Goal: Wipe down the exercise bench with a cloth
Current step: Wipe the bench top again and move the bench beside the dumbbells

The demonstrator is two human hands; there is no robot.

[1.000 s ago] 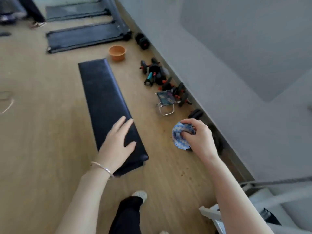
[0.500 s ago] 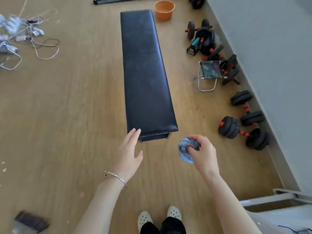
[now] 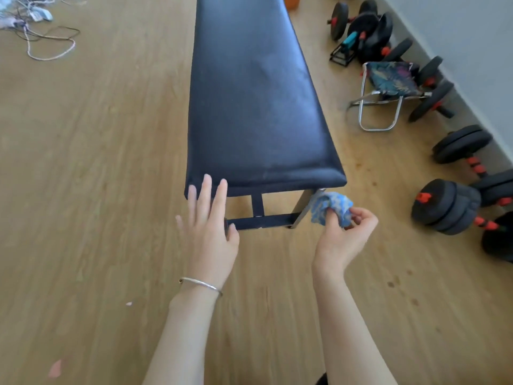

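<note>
- Black vinyl is covering the long bench (image 3: 258, 107), which is standing on the wooden floor (image 3: 97, 162) and running away from the person, its near end just ahead of both hands.
- The cloth (image 3: 330, 207), blue with a pale pattern, is sitting bunched in the right hand (image 3: 344, 237), whose fingers and thumb are pinching it. It is hanging off the bench's near right corner, beside the metal leg (image 3: 304, 207) and lower than the padded top, not touching the pad.
- The left hand (image 3: 211, 234) is reaching flat toward the near left corner with fingers straight and spread, gripping nothing. I cannot tell whether the fingertips are touching the pad's edge. A thin bracelet (image 3: 200, 283) is circling that wrist.
- Dumbbells (image 3: 447, 207) and a small folding stool (image 3: 388, 81) are lying along the wall to the right, well apart from the hands. Loose cables (image 3: 47, 43) are trailing on the floor at the far left.
- To my eye, wiping is not yet under way: the person is lining up at the end of the bench with the cloth ready.
- The next move is calling for the right hand to lift the cloth onto the pad, spread it a little under the palm, and press it along the length in strokes. The left hand is likely going to steady the corner so the bench is not sliding.
</note>
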